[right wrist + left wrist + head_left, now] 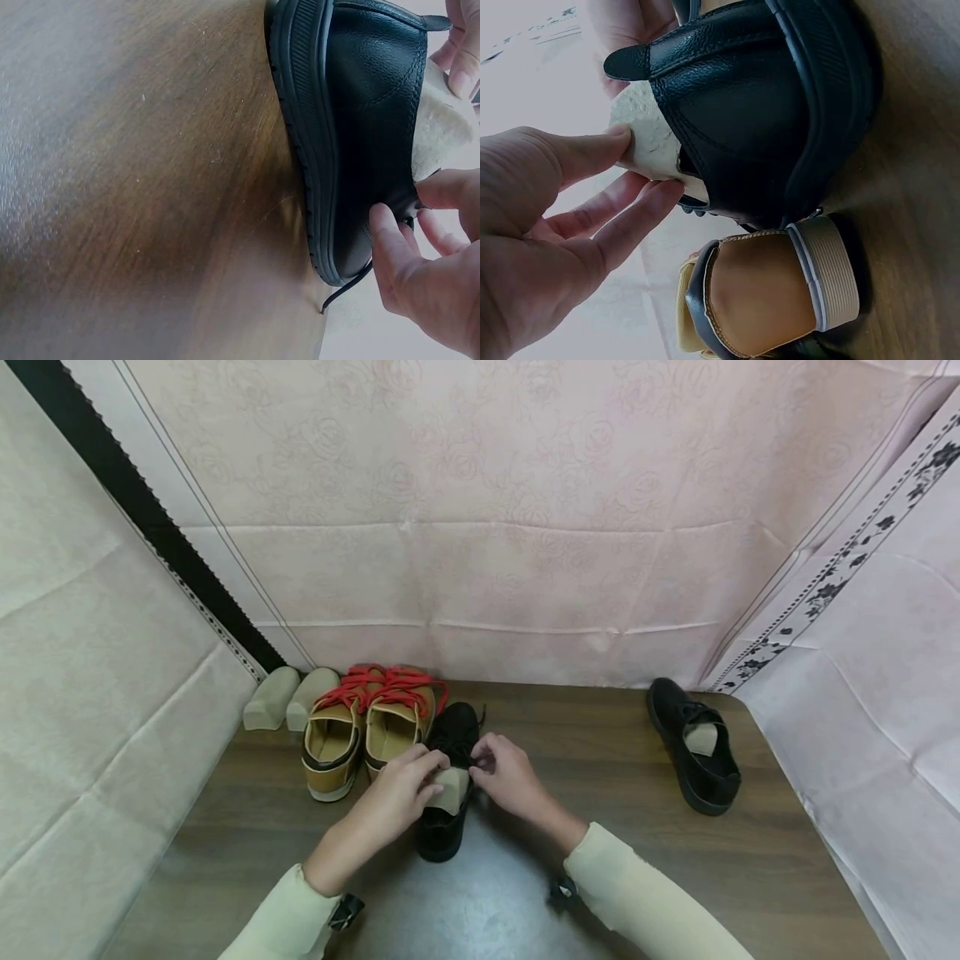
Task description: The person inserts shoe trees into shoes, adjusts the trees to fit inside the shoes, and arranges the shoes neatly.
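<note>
In the head view a black lace-up shoe [441,839] stands on the floor between the two hands. A pale, rough-surfaced shoe insert [451,790] sticks up out of its opening. My left hand [397,793] pinches this insert, thumb on one face and fingers on the other, as the left wrist view shows. My right hand [512,777] grips the edge of the shoe's upper near the laces; in the right wrist view a fingertip [382,217] lies against its outer side. The insert's lower part is hidden inside the shoe.
Left of the black shoe stands a pair of tan shoes [330,781] with red laces [363,685]. Two more pale inserts [272,697] lie by the left wall. A second black shoe [693,768], an insert inside, sits at the right. Cloth-covered walls [480,568] enclose the wooden floor [585,735].
</note>
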The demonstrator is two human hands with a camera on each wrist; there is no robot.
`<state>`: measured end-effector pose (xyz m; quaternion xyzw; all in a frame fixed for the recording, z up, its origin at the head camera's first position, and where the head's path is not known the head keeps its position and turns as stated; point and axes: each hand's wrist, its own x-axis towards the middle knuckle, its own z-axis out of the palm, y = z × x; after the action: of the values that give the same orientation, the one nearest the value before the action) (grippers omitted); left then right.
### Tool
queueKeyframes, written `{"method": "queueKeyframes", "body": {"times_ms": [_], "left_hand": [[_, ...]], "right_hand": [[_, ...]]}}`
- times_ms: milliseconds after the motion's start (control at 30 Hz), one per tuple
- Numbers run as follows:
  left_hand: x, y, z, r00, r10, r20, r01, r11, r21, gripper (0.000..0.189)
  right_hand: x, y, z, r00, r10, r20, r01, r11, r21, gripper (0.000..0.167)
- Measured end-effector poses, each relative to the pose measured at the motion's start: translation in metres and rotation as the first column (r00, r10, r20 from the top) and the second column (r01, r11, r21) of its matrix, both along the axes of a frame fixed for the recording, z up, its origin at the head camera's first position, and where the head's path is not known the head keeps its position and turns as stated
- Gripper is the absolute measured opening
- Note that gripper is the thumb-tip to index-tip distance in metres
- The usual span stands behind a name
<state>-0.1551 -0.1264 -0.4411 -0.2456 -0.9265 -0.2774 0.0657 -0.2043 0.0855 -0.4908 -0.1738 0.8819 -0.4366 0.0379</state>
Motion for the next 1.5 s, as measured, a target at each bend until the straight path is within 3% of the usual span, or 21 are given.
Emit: {"method": "queueKeyframes", "body": {"times_ms": [367, 867, 1500], "left_hand": [[-0.0002, 0.0006, -0.0018, 0.999, -0.001, -0.048, 0.001, 1.000, -0.001, 0.026], [-0.0017, 0.0026, -0.0022, 0.999, 0.021, -0.043, -0.023, 0.999, -0.047, 0.026], [-0.0026, 0.0021, -0.0026, 0.996, 0.078, 0.052, -0.079, 0.997, 0.008, 0.022]], "right_hand": [[-0.0013, 0.0001, 0.0001, 1.000, 0.009, -0.008, -0.009, 1.000, 0.005, 0.017], [-0.0026, -0.0015, 0.0010, 1.000, 0.009, -0.022, -0.008, 1.000, 0.025, 0.017], [-0.0008, -0.0029, -0.0012, 0.997, -0.015, -0.073, 0.018, 0.999, 0.048, 0.015]]}}
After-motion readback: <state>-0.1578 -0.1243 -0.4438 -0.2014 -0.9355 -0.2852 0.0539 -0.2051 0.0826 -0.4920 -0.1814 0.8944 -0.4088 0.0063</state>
